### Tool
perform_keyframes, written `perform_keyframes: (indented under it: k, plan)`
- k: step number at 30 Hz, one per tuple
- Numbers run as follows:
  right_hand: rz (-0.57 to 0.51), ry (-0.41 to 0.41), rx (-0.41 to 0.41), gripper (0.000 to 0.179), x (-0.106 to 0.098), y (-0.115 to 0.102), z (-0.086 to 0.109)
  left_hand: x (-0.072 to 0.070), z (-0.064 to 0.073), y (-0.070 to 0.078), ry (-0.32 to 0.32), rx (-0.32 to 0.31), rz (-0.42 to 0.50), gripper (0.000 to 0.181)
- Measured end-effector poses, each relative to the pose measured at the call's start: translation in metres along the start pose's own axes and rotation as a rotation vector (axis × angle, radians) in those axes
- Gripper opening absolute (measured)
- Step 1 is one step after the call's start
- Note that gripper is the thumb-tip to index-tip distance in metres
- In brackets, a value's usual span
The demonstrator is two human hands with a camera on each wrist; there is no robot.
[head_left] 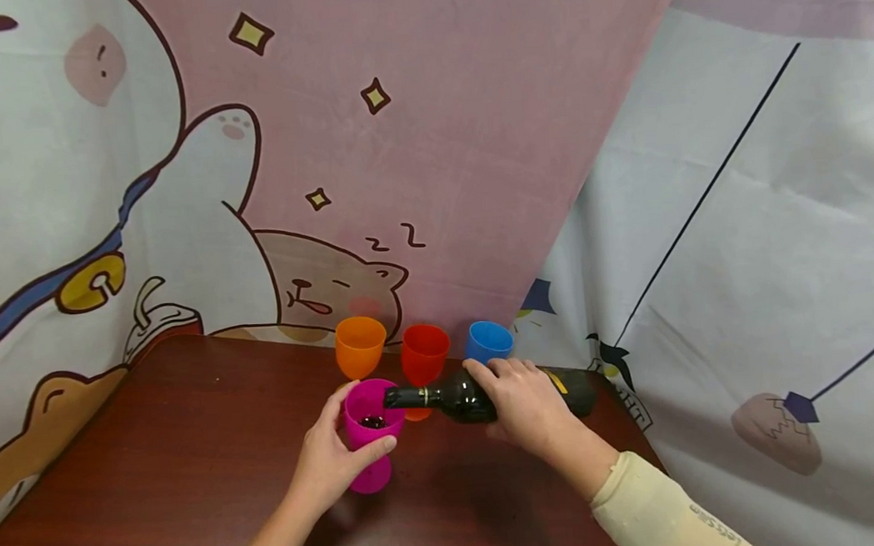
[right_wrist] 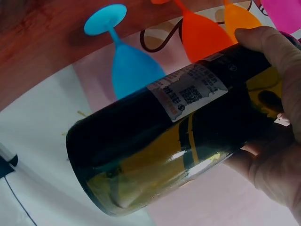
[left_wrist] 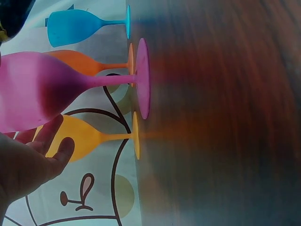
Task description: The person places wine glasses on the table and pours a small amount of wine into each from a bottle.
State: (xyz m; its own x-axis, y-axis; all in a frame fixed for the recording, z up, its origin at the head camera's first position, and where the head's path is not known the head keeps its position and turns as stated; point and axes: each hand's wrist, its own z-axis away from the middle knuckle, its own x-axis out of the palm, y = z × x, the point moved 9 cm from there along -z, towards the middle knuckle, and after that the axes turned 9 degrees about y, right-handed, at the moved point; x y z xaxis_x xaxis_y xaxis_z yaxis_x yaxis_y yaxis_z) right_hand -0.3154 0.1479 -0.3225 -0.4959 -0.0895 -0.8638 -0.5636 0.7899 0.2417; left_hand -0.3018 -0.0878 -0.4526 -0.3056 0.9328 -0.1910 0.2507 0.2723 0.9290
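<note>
Head view: got a pink goblet standing upright, gripped round the bowl by the left hand, dark liquid inside, plus a dark bottle clutched in the right hand and tipped mouth-over-rim at that goblet, with an orange goblet just behind it, a red goblet behind and to its right, a blue goblet farther right. Left wrist: can see the pink one side-on, partly hiding the red. Right wrist: mostly get bottle and QR-code label, pink goblet just peeking past the hand.
</note>
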Motion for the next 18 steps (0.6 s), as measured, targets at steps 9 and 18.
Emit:
perform_keyframes:
  k: [9,18]
  plan:
    - [-0.239,-0.049,0.169,0.084,0.017,0.001,-0.004,0.0,-0.001,-0.001,0.002,0.0,-0.005,0.098]
    - [-0.668,0.065,0.478,0.087,0.033,0.03,0.013,0.001,-0.001,0.0,0.007,0.002,-0.009,0.1]
